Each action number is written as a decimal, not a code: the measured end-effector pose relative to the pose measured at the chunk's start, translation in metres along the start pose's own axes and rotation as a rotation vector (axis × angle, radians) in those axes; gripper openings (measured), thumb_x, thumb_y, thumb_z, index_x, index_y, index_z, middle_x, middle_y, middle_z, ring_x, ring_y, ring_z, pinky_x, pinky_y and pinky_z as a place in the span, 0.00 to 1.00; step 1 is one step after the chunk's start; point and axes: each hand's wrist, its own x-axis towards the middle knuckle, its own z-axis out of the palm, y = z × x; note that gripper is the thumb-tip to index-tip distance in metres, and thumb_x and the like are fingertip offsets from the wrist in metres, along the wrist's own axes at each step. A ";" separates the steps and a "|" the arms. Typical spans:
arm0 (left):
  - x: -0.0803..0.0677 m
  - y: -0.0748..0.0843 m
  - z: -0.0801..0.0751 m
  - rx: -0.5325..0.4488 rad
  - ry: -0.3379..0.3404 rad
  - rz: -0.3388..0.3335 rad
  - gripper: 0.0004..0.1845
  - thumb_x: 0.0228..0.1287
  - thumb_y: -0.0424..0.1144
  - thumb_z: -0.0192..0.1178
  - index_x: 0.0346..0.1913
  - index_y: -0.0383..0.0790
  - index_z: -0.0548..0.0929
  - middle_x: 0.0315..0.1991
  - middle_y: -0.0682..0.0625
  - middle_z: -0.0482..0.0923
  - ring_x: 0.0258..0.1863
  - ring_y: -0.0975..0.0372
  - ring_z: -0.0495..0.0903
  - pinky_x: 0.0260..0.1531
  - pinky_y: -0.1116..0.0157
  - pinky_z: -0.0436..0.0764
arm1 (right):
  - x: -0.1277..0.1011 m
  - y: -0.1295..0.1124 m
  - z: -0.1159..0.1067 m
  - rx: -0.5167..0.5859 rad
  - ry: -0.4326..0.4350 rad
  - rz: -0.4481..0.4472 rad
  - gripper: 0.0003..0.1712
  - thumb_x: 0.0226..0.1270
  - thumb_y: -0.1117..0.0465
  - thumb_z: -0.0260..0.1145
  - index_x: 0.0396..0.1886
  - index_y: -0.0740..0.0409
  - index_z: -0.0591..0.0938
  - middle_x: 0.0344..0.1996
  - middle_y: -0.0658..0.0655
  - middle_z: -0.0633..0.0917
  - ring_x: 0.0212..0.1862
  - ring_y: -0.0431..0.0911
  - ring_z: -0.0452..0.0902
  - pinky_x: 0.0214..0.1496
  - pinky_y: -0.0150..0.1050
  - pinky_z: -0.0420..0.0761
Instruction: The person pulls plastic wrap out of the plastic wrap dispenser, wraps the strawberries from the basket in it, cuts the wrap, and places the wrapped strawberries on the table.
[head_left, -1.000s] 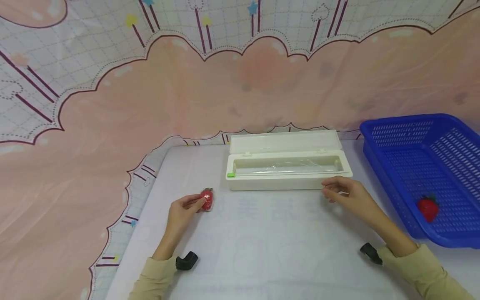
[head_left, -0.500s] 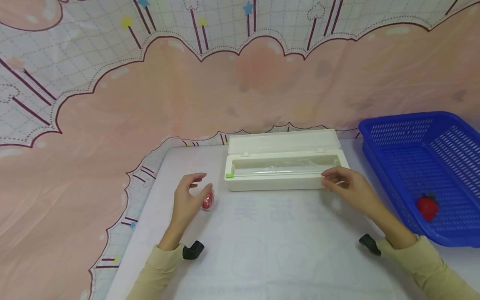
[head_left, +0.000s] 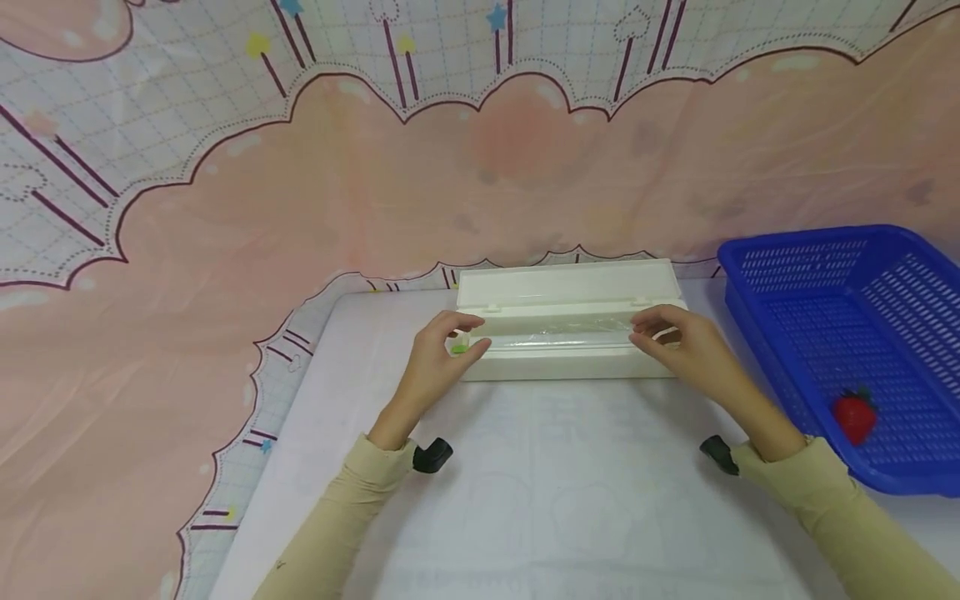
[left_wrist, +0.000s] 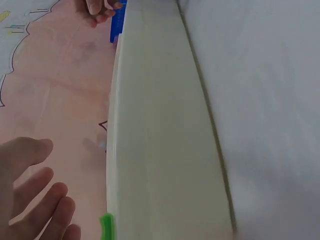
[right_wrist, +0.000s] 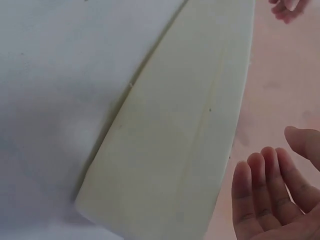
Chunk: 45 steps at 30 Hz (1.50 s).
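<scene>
A white cling film dispenser stands at the back of the table, its lid tipped back. Clear film lies in its trough. Over the dispenser's left end is my left hand, thumb and fingers apart, holding nothing. Opposite it, my right hand hovers over the right end with loosely bent fingers and nothing between them. The wrist views show both hands beside the dispenser's front wall, near its top edge. A green cutter tab sits by the left end. The wrapped strawberry is hidden behind my left hand and forearm.
On the right stands a blue plastic basket with a red strawberry in it. A white cloth covers the table, and a pink patterned curtain hangs behind. Black wrist mounts jut inward from the sleeves.
My left hand has let go of the wrapped strawberry on the table and moved right and forward to the dispenser. The right hand has shifted slightly left and up over its edge.
</scene>
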 end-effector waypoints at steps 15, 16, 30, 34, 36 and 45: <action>0.027 0.010 0.028 0.061 -0.174 -0.046 0.14 0.60 0.42 0.71 0.46 0.39 0.88 0.44 0.49 0.86 0.47 0.58 0.82 0.53 0.60 0.79 | 0.025 -0.003 0.014 0.008 -0.123 -0.064 0.13 0.66 0.68 0.68 0.49 0.69 0.82 0.41 0.63 0.86 0.44 0.53 0.82 0.46 0.42 0.84; 0.027 0.010 0.029 0.057 -0.184 -0.047 0.14 0.59 0.41 0.72 0.46 0.39 0.88 0.44 0.49 0.86 0.47 0.58 0.82 0.53 0.60 0.79 | 0.027 -0.003 0.015 0.006 -0.137 -0.065 0.14 0.66 0.69 0.68 0.49 0.69 0.82 0.42 0.63 0.86 0.44 0.53 0.82 0.47 0.44 0.84; 0.035 0.011 0.041 0.002 -0.211 -0.112 0.14 0.59 0.38 0.72 0.46 0.35 0.87 0.44 0.45 0.85 0.43 0.57 0.84 0.49 0.66 0.82 | 0.049 -0.006 0.027 -0.049 -0.254 -0.089 0.13 0.66 0.66 0.69 0.49 0.65 0.84 0.47 0.62 0.87 0.50 0.56 0.77 0.50 0.52 0.80; 0.036 0.010 0.043 0.017 -0.216 -0.111 0.12 0.61 0.38 0.71 0.46 0.36 0.88 0.42 0.46 0.86 0.40 0.59 0.85 0.46 0.68 0.83 | 0.054 -0.006 0.032 -0.051 -0.281 -0.103 0.13 0.66 0.65 0.69 0.49 0.64 0.85 0.47 0.61 0.87 0.50 0.56 0.77 0.50 0.51 0.79; 0.036 0.009 0.043 0.023 -0.217 -0.111 0.11 0.61 0.38 0.70 0.45 0.37 0.89 0.40 0.47 0.87 0.38 0.60 0.85 0.43 0.69 0.83 | 0.056 -0.007 0.035 -0.047 -0.299 -0.099 0.13 0.66 0.65 0.68 0.49 0.63 0.85 0.47 0.60 0.87 0.51 0.55 0.77 0.51 0.51 0.79; 0.036 0.007 0.045 0.064 -0.229 -0.079 0.10 0.61 0.38 0.70 0.42 0.36 0.90 0.37 0.47 0.87 0.36 0.61 0.84 0.40 0.69 0.83 | 0.061 -0.010 0.043 -0.050 -0.336 -0.096 0.13 0.66 0.64 0.70 0.49 0.63 0.86 0.48 0.60 0.87 0.52 0.56 0.76 0.53 0.53 0.78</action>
